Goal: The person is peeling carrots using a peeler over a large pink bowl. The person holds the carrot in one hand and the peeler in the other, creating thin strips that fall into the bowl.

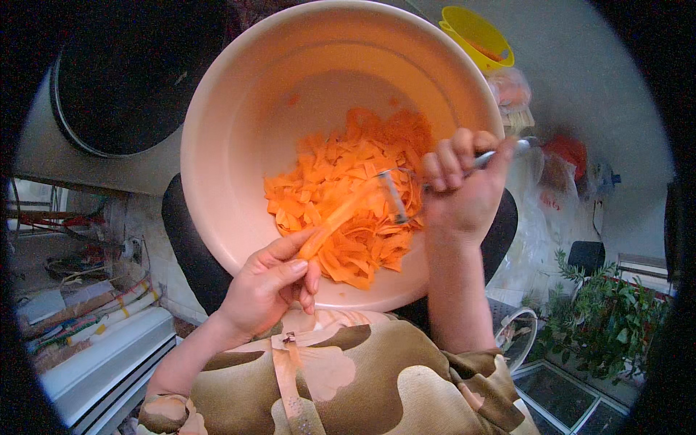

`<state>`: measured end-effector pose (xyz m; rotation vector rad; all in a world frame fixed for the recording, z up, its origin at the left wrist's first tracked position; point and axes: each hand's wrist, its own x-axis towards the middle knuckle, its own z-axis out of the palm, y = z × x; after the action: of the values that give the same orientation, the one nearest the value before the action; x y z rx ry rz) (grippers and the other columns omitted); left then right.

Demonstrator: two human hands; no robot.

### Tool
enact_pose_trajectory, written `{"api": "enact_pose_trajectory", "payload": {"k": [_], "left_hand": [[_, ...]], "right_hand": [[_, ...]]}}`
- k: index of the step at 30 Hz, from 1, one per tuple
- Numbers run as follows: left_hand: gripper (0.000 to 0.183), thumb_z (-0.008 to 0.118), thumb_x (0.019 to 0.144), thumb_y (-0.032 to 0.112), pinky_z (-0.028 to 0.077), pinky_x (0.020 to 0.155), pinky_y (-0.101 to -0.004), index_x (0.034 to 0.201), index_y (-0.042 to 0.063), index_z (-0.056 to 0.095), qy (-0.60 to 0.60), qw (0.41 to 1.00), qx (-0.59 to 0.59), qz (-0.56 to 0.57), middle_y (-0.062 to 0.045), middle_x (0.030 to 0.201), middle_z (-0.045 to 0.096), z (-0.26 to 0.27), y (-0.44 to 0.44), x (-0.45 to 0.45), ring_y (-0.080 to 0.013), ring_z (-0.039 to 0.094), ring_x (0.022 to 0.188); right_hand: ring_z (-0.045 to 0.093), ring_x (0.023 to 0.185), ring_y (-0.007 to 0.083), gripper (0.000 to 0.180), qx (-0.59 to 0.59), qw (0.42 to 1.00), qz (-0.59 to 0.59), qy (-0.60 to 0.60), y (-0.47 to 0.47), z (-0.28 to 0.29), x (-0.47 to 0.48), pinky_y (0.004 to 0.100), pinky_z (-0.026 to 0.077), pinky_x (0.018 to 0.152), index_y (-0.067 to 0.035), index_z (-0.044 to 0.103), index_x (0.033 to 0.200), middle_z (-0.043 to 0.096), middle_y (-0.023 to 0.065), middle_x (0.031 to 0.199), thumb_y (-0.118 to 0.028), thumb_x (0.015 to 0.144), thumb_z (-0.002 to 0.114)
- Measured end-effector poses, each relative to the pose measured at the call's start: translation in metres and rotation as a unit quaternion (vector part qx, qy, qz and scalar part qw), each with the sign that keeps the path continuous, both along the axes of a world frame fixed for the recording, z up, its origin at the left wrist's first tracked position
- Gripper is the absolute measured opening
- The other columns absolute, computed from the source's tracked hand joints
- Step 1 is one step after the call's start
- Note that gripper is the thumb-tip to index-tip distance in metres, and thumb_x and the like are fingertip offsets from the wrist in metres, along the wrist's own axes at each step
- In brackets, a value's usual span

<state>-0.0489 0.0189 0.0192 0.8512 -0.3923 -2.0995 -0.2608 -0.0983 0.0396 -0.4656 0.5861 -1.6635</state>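
Note:
A thin peeled carrot (330, 224) is pinched at its near end between the thumb and fingers of my left hand (283, 272), over the near left part of a big pink plastic basin (217, 136). My right hand (465, 182) is wrapped around the handle of a metal vegetable peeler (392, 197), with its blade frame close to the carrot's far end; whether they touch is blurred. Below both hands, a heap of flat orange carrot shavings (348, 179) covers the middle of the basin floor.
My knees flank the basin. A large dark round pan or lid (130, 81) lies at the upper left. At the upper right are a yellow plastic basket (478, 38) and plastic bags (511, 89). Leafy plants (614, 321) stand at the lower right, a white ribbed appliance or radiator (109, 359) at the lower left.

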Motion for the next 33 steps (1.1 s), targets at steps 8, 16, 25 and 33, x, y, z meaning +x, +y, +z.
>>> {"api": "enact_pose_trajectory", "payload": {"k": [8, 16, 25, 33], "left_hand": [[0.037, 0.045, 0.087, 0.017, 0.043, 0.054, -0.0278, 0.124, 0.020, 0.045, 0.072, 0.996, 0.018, 0.040, -0.001, 0.063, 0.038, 0.002, -0.007, 0.008, -0.0112, 0.038, 0.053], [0.020, 0.057, 0.085, 0.012, 0.042, 0.051, -0.0241, 0.105, 0.010, 0.058, -0.181, 0.979, -0.044, 0.084, -0.001, 0.066, 0.050, 0.004, -0.011, 0.007, -0.0099, 0.047, 0.056], [0.021, 0.064, 0.073, -0.001, 0.044, 0.057, -0.0264, 0.091, 0.009, 0.067, -0.604, 0.444, -0.612, 0.251, -0.007, 0.075, 0.060, 0.158, -0.065, 0.055, -0.0164, 0.055, 0.062], [0.041, 0.062, 0.082, 0.028, 0.047, 0.071, -0.0362, 0.116, 0.007, 0.054, -0.786, 0.033, -0.431, 0.442, -0.013, 0.097, 0.058, 0.403, -0.179, 0.187, -0.0272, 0.059, 0.085]], "right_hand": [[0.028, 0.041, 0.0079, 0.035, 0.059, 0.998, -0.008, 0.004, 0.012, -0.008, -0.012, 0.0221, 0.025, 0.037, -0.016, 0.042, 0.077, 0.033, -0.0018, 0.058, -0.046, 0.094, 0.036], [0.025, 0.039, 0.0079, 0.029, 0.113, 0.992, 0.038, -0.036, 0.014, -0.016, -0.009, 0.0211, 0.022, 0.033, -0.018, 0.041, 0.077, 0.032, -0.0034, 0.057, -0.041, 0.095, 0.034], [0.028, 0.037, 0.0084, 0.031, 0.107, 0.994, 0.001, -0.023, 0.039, -0.015, -0.016, 0.0228, 0.022, 0.032, -0.019, 0.042, 0.076, 0.033, -0.0031, 0.054, -0.044, 0.094, 0.036], [0.028, 0.037, 0.0091, 0.033, 0.129, 0.990, 0.021, -0.046, 0.036, -0.026, -0.017, 0.0244, 0.022, 0.033, -0.019, 0.042, 0.077, 0.033, -0.0027, 0.055, -0.047, 0.092, 0.039]]}}
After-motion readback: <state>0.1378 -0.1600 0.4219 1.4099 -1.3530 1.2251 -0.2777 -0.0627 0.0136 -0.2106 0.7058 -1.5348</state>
